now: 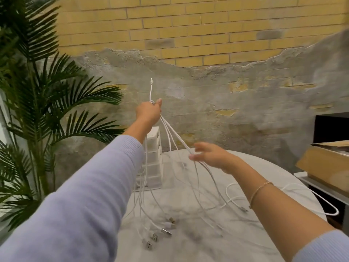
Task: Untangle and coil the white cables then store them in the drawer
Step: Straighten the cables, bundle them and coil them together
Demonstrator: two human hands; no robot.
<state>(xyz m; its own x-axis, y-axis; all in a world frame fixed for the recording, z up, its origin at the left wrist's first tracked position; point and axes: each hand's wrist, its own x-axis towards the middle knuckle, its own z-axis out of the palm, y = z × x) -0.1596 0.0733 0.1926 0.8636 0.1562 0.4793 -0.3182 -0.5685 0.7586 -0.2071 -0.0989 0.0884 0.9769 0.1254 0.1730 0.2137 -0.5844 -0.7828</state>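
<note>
A palm [35, 103] stands at the far left, against a wall of yellow brick and grey plaster.

The left hand [149, 113], in a lilac sleeve, is raised well above the worktop [198, 242]. Its grip is clenched round a bunch of white cables [171, 137]; one cable end [151, 81] sticks straight up out of the fist. The rest of the bunch fans down and to the right, and the strands hang to the marble-patterned worktop, where several metal plugs [166, 232] lie near its front left edge.

Behind the hanging strands, at the back left of the worktop, stands a small white drawer unit [154, 165] with stacked translucent drawers. All the drawers look closed; what is in them cannot be made out.

The right hand [209, 155] is held lower, over the middle of the worktop, fingers spread and released, and blurred. Its fingertips touch the fanned strands from the right side; it grasps none of them. A thin bracelet [259, 190] sits on that forearm.

One more cable [294, 193] lies loose in a long loop on the right part of the worktop, partly hidden by the forearm.

At the far right an open cardboard box [324, 163] rests on a grey stand; its contents are not visible.
</note>
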